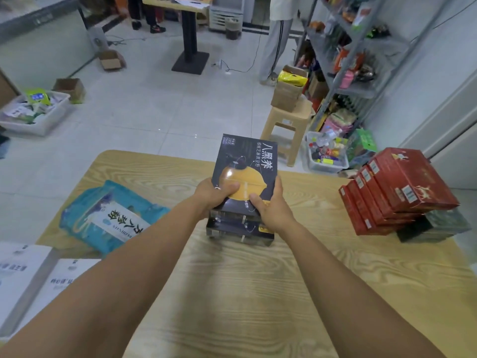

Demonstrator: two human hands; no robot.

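A flat dark-blue cardboard box, printed with a large yellow disc, is held tilted above the light wood-grain table. Its near end hangs just over a short stack of matching dark boxes, and its far end is raised toward the tiled floor beyond. The left hand is clamped on the box's left edge, with the thumb laid across the printed face. The right hand is curled round the near right corner in the same manner. Whether the box's near edge touches the stack cannot quite be told, since the meeting point is covered by the hands.

The chief risk is judged to lie in alignment. The stacked boxes are glossy (a sheen shows along their edges), so a box lowered askew, or let go with its far end high, could slide off or push the upper box out of line. The stack could also be nudged as any fingers tucked beneath are drawn out. A leftward spill would be carried toward the teal plastic pouch. The leaning pile of red flat boxes at the right stands well apart and is less likely to be disturbed.
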